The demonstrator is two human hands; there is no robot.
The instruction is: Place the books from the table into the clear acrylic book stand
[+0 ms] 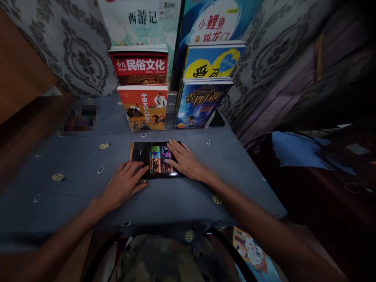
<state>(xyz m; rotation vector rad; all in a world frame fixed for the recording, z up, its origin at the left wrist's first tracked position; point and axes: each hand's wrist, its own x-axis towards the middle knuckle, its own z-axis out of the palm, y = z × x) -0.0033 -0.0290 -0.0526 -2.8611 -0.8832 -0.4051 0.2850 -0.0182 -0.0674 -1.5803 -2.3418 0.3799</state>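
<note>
Your hands lie flat on a dark book at the table's centre.
Left hand [125, 187] open at its 7 o'clock corner; right hand [183, 159] spread, covering the book's [157, 159] right side; its upper-left cover is blurred on the table [73, 180].

A blurred, blocky patch [78, 119] sits at left of centre on the table, unreadable. The dark book [155, 159] at centre has its upper left corner blurred and its right part under the right hand [183, 158]. The two tallest books [141, 19] are cut off by the top edge.
</note>
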